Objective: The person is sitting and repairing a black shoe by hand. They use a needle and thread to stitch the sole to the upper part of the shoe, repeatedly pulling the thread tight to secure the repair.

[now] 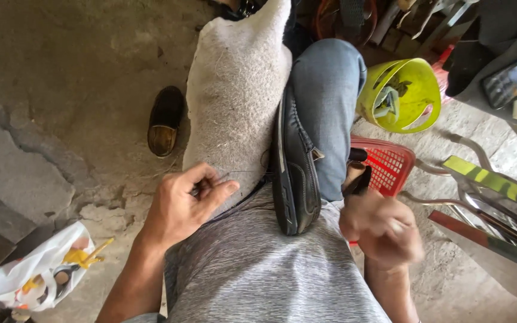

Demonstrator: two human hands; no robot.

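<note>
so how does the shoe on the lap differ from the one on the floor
The black shoe on the lap lies on its side between the knees, its sole edge showing; the brown shoe on the floor sits upright, alone on the concrete. The lap shoe looks larger, being nearer the camera. Both are dark slip-on shoes.

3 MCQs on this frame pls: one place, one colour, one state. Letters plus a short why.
1. Where does the black shoe lie?
A. on the person's lap, between the knees
B. in the bucket
C. on the floor by the plastic bag

2. What colour is the bucket?
A. blue
B. yellow-green
C. black

3. What is the left hand doing?
A. lying flat and open on the floor
B. gripping the bucket
C. pinching a thin thread that runs to the shoe

Answers:
1. A, it rests between the cloth-covered leg and the jeans leg.
2. B, bright yellow-green plastic.
3. C, fingers closed on the thread.
</note>
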